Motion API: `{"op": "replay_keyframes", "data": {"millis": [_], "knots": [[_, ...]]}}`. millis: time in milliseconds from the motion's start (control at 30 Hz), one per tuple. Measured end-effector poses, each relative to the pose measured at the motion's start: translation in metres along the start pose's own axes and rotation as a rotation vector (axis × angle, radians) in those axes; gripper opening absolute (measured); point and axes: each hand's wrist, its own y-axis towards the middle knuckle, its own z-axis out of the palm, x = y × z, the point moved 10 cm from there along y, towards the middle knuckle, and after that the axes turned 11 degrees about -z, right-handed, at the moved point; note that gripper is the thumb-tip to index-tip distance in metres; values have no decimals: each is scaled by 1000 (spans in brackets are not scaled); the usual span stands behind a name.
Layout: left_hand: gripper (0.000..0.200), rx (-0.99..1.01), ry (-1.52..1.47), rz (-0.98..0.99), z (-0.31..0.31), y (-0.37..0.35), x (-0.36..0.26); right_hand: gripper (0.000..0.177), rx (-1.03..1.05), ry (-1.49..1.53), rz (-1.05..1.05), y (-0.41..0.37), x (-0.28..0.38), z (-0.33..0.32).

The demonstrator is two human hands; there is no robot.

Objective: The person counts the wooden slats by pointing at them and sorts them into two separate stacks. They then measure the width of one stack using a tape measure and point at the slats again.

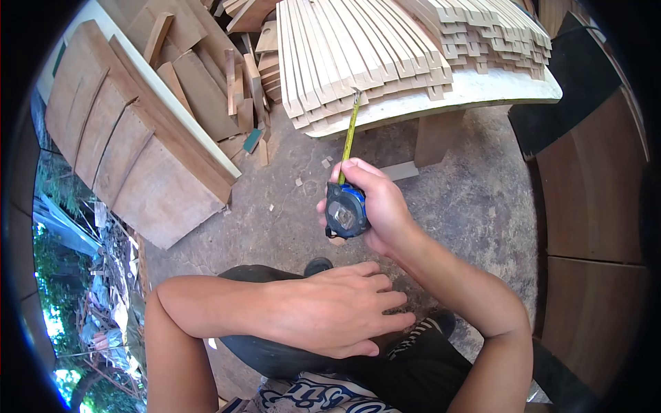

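My right hand is wrapped around a blue and black tape measure, its thumb near the mouth of the case. From it the yellow blade runs out to the near ends of the stacked pale wooden slats, where its tip meets the wood. The slats have notched ends and lie side by side in layers on a white-topped table. Lower down, my left hand hovers palm down over my legs, fingers spread and holding nothing.
A second stack of notched slats sits at the table's right. Large wooden panels lean at left, beside scrap boards. Brown panels stand at right. Small wood chips dot the concrete floor.
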Motion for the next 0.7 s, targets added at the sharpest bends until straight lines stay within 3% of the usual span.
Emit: {"op": "replay_keyframes", "data": {"millis": [700], "knots": [[59, 4, -12, -3, -2, 3, -1, 26, -54, 25, 12, -13, -22, -2]]}}
